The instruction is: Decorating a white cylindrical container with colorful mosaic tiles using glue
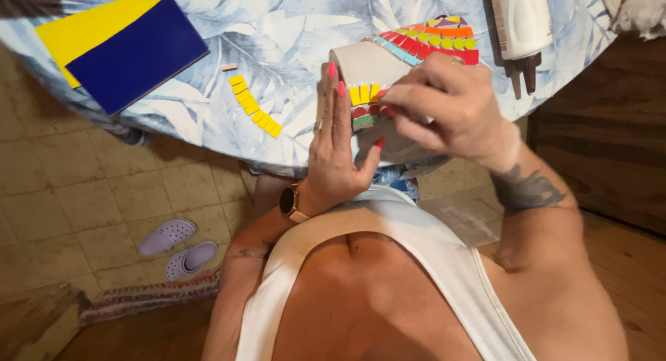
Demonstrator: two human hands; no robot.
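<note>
While the left hand (335, 142) lies flat against the side of a pale pot (368, 66), its fingers are straight and pressed to the pot wall, thumb hooked under toward the lower tiles; it steadies the pot rather than closing around it. The pot rests tilted at the near edge of the table (291, 35), partly over the person's lap, mouth pointing left. Rows of small coloured tiles (430, 38) cover its upper side in red, orange, yellow-green and light blue. A short row of 3 yellow tiles (365, 93) sits on the pot between the 2 hands, with red and green pieces just below.

The right hand (444, 104) comes over the pot from the right, fingers curled and fingertips pinched together at the edge of the yellow row; whether a tile is gripped between them I cannot tell. A watch (288, 201) sits on the left wrist.

On the leaf-patterned cloth, a curved line of loose yellow tiles (254, 105) lies left of the pot. Farther left are a blue sheet (135, 55) lying over a yellow sheet (83, 28). A white glue bottle (522, 17) lies at the top right. Below on the floor, 2 lilac clogs (177, 246) sit side by side.
</note>
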